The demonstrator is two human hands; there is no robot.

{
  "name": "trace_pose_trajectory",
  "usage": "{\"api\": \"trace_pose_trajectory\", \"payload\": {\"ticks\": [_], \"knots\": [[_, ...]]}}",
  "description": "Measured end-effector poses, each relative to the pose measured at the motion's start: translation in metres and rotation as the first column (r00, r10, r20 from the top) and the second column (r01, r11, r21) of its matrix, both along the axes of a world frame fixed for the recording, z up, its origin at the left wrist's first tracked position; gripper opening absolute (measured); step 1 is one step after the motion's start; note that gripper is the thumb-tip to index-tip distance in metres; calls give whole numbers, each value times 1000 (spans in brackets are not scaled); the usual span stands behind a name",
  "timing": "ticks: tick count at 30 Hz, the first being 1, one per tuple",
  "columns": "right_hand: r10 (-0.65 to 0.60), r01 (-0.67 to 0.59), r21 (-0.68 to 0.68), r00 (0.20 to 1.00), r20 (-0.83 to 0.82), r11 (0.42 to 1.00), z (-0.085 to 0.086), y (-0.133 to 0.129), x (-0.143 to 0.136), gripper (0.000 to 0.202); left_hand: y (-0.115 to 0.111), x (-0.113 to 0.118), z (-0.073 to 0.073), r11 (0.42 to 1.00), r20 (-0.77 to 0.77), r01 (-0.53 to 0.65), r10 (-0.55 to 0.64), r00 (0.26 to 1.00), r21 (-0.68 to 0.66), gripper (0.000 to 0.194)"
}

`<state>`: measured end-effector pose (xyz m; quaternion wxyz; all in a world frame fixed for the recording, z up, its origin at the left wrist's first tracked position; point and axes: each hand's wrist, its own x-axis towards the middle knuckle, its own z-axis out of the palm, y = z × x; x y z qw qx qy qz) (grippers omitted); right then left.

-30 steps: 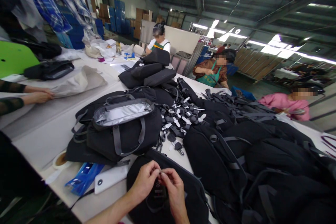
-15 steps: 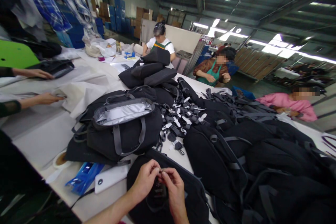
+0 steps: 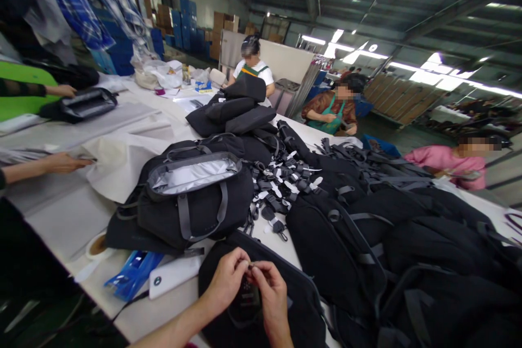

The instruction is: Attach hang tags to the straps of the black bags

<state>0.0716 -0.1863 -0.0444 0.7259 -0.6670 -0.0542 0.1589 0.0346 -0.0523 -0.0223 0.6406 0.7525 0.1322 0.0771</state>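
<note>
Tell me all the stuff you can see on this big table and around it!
open bag: one, black with silver lining, table middle
flat bag: one, black, under the person's hands
bag heap: many, black, right side of table
stacked bags: a few, black, far middle
tag pile: many, black and white, between the bags
white slab: one, near edge, left of the hands
blue packet: one, beside the slab
tape roll: one, near left edge
pale sheet: one, left side
co-worker's hand: one, on the sheet
seated workers: three, far side
left hand: pinching a small part
right hand: pinching the same part
</note>
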Motion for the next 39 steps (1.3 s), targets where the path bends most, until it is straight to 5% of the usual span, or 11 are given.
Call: {"api": "trace_pose_trajectory", "payload": {"ticks": [12, 20, 30, 37, 39], "knots": [[28, -20, -89, 995, 94, 996, -2, 0, 1, 23, -1, -3, -4, 1000, -6, 10, -10, 1000, 21, 18], [101, 9, -308, 936, 336, 951, 8, 1, -1, 21, -2, -5, 0, 993, -17, -10, 12, 1000, 113, 18], [139, -4, -348, 922, 363, 937, 6, 3, -5, 21, -7, -7, -7, 991, -46, -13, 19, 999, 130, 20], [288, -17, -491, 827, 482, 871, 5, -17, 0, 25, 5, 0, -1, 995, -55, 77, -74, 996, 62, 18], [323, 89, -581, 758, 566, 809, 8, -30, 10, 29, 15, 0, 2, 992, -13, 87, -87, 996, 91, 22]]}}
